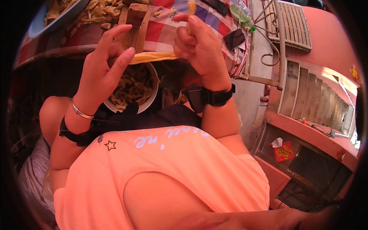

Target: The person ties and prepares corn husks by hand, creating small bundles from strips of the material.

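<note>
A long, pale yellow strip (155, 57), seemingly dried plant material, stretches between my hands. My right hand (198, 43) is closed on it, and one end sticks up above the thumb and index finger. My left hand (105, 63) has its thumb and index finger apart, with the strip's other end by the thumb; whether the curled fingers grip it is hidden. Below the strip, a round white bucket (156, 83) holds many curled pieces of similar material. A wooden board (141, 37) with a small wooden block (139, 13) on it lies beyond my left hand.
On the checked tablecloth (161, 34) lie a heap of yellowish pieces (99, 13), a blue basin (38, 26), a green-tinted plastic bottle (240, 13) and a dark phone (235, 39). A metal rack (281, 43) stands at the table's right edge. My knees flank the bucket.
</note>
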A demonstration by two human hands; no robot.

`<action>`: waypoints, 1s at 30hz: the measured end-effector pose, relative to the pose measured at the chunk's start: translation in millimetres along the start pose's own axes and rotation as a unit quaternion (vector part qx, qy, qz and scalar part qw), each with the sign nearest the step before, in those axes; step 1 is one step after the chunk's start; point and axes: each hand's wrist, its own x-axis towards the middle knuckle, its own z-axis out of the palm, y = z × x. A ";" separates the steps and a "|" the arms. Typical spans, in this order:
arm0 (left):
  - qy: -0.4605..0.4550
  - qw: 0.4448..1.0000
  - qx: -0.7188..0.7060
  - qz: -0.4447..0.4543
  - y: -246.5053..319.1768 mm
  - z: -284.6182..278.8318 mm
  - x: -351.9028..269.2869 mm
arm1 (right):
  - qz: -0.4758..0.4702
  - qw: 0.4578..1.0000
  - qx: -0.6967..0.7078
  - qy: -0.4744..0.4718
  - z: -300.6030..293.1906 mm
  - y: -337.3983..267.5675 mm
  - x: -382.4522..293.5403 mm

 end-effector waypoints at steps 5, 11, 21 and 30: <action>-0.036 0.985 0.023 0.167 -11.5 13.2 -0.2 | 0.335 0.926 -0.144 -0.104 71.6 17.2 -2.6; -0.191 0.981 -0.027 0.009 6.6 -5.4 7.7 | 0.312 0.841 -0.311 -0.313 68.9 29.9 -1.9; -0.343 0.937 0.059 0.043 -77.9 38.6 -22.5 | -0.258 0.958 0.107 -0.067 63.3 -57.2 -38.0; -0.158 0.974 -0.093 -0.131 -10.9 11.1 0.2 | -0.338 0.923 -0.073 0.167 61.3 -33.9 -49.5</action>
